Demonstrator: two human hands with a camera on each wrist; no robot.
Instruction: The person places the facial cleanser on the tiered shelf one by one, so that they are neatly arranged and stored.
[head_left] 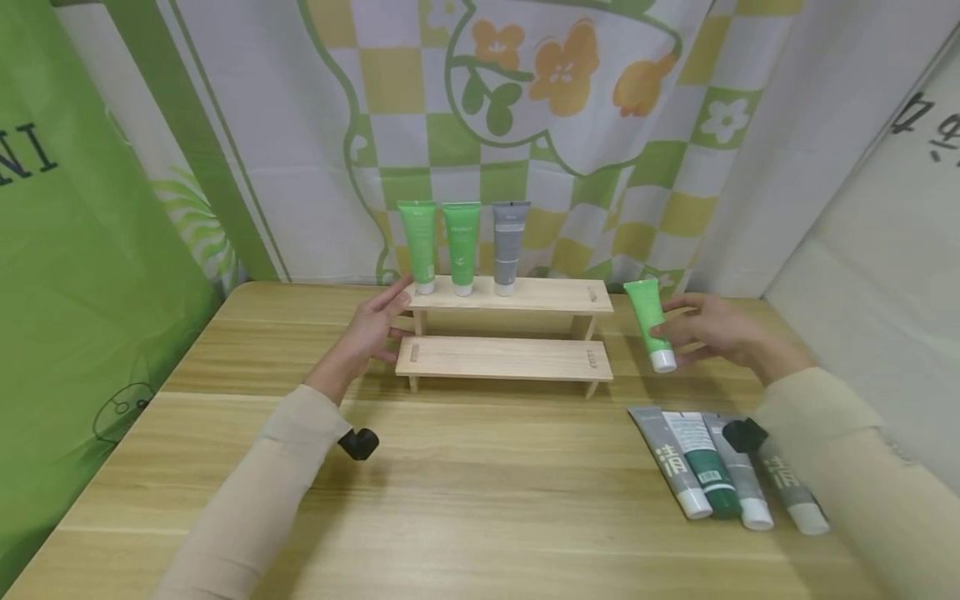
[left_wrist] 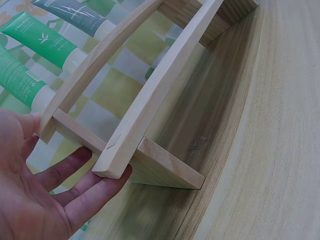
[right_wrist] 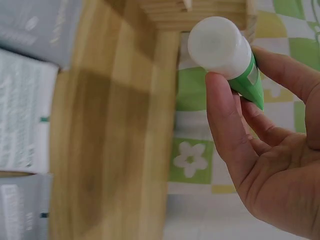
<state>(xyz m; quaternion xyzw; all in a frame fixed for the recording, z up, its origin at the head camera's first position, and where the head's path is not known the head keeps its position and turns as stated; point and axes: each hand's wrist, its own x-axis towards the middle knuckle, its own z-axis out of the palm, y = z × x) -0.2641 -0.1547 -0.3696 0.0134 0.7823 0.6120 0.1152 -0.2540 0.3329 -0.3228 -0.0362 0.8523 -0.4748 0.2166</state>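
Observation:
A two-step wooden display stand (head_left: 502, 357) stands on the table. My left hand (head_left: 375, 321) grips its left end, thumb by the upper step and the other fingers along the end at the lower step (left_wrist: 150, 107). On the upper step, two green tubes (head_left: 419, 246) (head_left: 462, 247) and a grey tube (head_left: 509, 246) stand upright on white caps. To the right of the stand, my right hand (head_left: 708, 329) holds another green tube (head_left: 648, 317) above the table, tilted, cap down. The right wrist view shows its white cap (right_wrist: 217, 45) between thumb and fingers.
Several larger tubes lie side by side at the right front, among them a grey tube (head_left: 670, 462) and a white and dark green tube (head_left: 703, 462); my right sleeve (head_left: 832, 433) partly covers them. A patterned curtain (head_left: 540, 158) hangs behind the table.

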